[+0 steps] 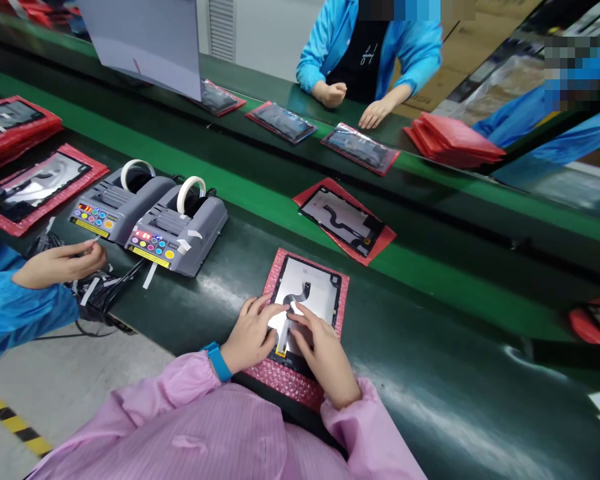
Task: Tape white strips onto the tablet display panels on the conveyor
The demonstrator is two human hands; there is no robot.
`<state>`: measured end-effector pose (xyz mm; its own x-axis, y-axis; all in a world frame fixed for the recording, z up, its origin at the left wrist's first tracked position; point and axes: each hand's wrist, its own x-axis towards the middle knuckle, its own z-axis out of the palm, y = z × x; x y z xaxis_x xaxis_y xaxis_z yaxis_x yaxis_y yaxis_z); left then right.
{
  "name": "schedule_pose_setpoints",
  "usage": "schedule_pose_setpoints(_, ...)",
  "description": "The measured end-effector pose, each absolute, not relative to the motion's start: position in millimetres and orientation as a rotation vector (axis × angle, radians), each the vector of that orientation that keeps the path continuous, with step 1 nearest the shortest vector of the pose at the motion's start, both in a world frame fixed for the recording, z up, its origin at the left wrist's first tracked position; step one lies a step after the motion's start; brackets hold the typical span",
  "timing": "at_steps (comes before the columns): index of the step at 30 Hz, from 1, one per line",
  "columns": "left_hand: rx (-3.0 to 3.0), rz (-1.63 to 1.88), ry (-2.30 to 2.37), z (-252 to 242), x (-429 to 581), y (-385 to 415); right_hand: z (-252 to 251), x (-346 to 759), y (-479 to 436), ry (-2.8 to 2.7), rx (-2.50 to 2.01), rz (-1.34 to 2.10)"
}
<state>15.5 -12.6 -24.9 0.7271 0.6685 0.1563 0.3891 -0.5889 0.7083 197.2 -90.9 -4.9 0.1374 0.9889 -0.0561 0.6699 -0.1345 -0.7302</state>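
Observation:
A display panel [323,293] with a silvery back and black border lies on a pink bubble-wrap bag [300,385] in front of me. A dark, S-curved flex cable [303,293] runs down its back to a pale strip [284,337] with a yellow-edged end. My left hand [247,337] rests over the panel's left side, index fingertip at the cable and thumb apart from it. From the right, my right hand [327,353] reaches in with its fingertips on the cable's middle and its thumb apart. Whether a small piece lies under the fingertips is hidden.
Two grey tape dispensers [180,230] stand at the left, with a co-worker's hand [63,263] before them. Another panel on a red bag [343,220] lies on the green conveyor strip [415,283]. Across the line, a person in blue [370,60] sits near red bags [450,140].

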Motion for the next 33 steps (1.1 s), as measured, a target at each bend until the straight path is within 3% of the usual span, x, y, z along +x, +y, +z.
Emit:
schedule_pose_setpoints(18, 2.553, 0.403, 0.905, -20, 26, -16, -22, 165, -90, -1.537, -1.992, 0.478)
schedule_pose_setpoints(28, 2.612, 0.391, 0.930, -23, 27, -18, -19, 182, -96, -1.435, -1.758, 0.908)
schedule_pose_setpoints(33, 2.564, 0.398, 0.926, -22, 27, -17, -24, 186, -96, -1.355, -1.791, 0.842)
